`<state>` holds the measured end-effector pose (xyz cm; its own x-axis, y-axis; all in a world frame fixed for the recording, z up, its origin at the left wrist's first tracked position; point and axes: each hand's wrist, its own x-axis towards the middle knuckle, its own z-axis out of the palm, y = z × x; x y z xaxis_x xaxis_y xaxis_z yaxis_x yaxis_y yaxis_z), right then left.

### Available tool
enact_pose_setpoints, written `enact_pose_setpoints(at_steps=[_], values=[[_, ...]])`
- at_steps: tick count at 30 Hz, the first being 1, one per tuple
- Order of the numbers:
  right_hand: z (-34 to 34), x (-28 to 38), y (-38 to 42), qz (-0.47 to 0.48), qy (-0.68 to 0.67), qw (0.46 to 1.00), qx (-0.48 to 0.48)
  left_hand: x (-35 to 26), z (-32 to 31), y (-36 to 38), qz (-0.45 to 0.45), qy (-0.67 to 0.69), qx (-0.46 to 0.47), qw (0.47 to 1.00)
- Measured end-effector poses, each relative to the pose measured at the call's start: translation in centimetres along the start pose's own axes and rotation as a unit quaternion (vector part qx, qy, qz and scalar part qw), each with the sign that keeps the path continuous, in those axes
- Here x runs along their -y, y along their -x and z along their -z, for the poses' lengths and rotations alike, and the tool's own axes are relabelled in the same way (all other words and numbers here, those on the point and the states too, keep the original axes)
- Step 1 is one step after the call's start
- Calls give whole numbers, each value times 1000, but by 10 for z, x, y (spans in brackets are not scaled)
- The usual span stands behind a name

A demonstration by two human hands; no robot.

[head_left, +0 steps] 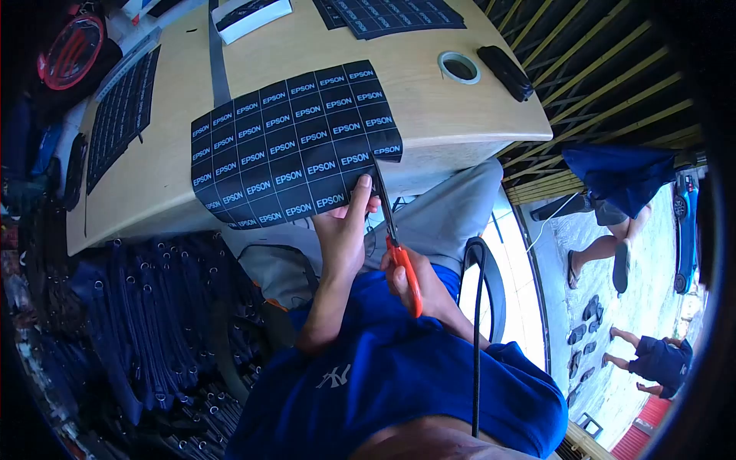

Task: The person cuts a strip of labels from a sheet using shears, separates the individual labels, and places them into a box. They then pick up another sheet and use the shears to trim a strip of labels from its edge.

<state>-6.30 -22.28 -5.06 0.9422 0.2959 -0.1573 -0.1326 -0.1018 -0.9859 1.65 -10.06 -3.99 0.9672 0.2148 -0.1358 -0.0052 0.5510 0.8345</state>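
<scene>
A black sheet (287, 146) printed with rows of EPSON labels in a thin grid lies on the wooden table and hangs over its front edge. My left hand (345, 230) pinches the sheet's lower edge, thumb on top. In my right hand (418, 284) are orange-handled scissors (405, 276), their blades pointing up at the sheet's lower right part. A cut runs into the sheet there, beside the left thumb. The blade tips are partly hidden by the sheet.
On the table (491, 107) are a tape roll (459, 67), a black pouch (504, 73), a white box (249, 17) and more printed sheets (402, 15). Dark straps (153, 314) hang at the left. Two people (613, 207) are outside at the right, beyond a folding gate (598, 69).
</scene>
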Motion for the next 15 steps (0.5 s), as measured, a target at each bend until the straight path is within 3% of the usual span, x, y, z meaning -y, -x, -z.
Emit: enact_pose_setpoints(at_steps=[15], values=[[5,-7,5,27,-10,998,56,2,1,2,-1,13,-4,1000]])
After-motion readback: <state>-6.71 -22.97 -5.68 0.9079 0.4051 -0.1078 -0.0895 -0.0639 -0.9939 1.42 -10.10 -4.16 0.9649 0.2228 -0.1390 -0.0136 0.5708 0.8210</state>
